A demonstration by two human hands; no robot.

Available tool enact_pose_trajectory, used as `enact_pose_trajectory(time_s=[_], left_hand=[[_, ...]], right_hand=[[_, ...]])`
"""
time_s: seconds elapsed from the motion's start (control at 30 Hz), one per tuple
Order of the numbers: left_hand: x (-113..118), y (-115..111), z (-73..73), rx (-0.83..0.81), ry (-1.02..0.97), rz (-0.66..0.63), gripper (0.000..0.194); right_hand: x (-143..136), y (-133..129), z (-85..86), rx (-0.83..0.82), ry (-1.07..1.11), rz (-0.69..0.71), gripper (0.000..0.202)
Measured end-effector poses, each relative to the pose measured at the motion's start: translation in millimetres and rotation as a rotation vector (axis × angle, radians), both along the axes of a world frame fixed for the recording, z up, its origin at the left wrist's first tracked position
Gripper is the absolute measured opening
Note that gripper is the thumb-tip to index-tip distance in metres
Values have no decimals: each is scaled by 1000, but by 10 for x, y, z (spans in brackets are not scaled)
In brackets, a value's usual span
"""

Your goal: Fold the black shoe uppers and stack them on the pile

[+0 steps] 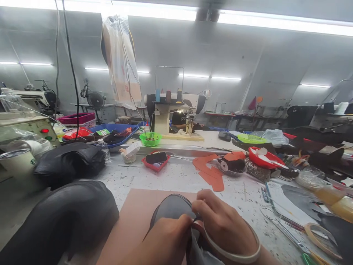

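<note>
A dark grey leather piece [175, 207] with a rounded end lies on a pinkish board [138, 206] at the bottom centre. My left hand [168, 235] pinches the edge of this piece with thumb and finger. Right beside it, my right hand [220, 221] has its fingers curled and closed on the same edge, close to the left thumb. A pale ring, apparently a tape roll, hangs around my right wrist. Grey material shows below and between the hands; its lower part is hidden by them.
Black leather piles [74, 217] are at the left. Orange pieces [212, 176], a red tray [156, 162] with a phone, and a green basket [150, 139] lie ahead. Behind stands a sewing machine [162, 121]. Scissors [306, 257] and a tape roll [322, 239] are at the right.
</note>
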State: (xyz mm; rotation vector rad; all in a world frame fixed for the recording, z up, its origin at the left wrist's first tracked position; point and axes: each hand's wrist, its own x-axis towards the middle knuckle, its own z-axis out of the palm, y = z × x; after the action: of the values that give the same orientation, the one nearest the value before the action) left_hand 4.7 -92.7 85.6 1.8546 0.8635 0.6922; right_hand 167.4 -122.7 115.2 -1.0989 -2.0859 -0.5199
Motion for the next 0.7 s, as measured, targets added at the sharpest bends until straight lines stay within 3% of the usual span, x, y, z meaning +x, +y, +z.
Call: enact_pose_trajectory(time_s=[0.07,0.17,0.27,0.43,0.57,0.7], left_hand=[[-4,-3,38,-50,-18,23,13],[12,-4,89,-273,-208,54,14],[39,3,82,-399,-321,38,14],[66,7,83,-448,-365,67,14],[61,-6,85,-447,-308,125,29],[31,0,5,-490,-323,262,34]], right_hand=[[-47,-32,-25,112,29,59,21],[-106,-63,-108,230,10,164,24],[-143,-59,-181,251,-9,152,26],[-174,-62,-175,275,-13,88,25],[-146,-83,-186,297,45,120,23],[-109,-63,-237,300,138,113,20]])
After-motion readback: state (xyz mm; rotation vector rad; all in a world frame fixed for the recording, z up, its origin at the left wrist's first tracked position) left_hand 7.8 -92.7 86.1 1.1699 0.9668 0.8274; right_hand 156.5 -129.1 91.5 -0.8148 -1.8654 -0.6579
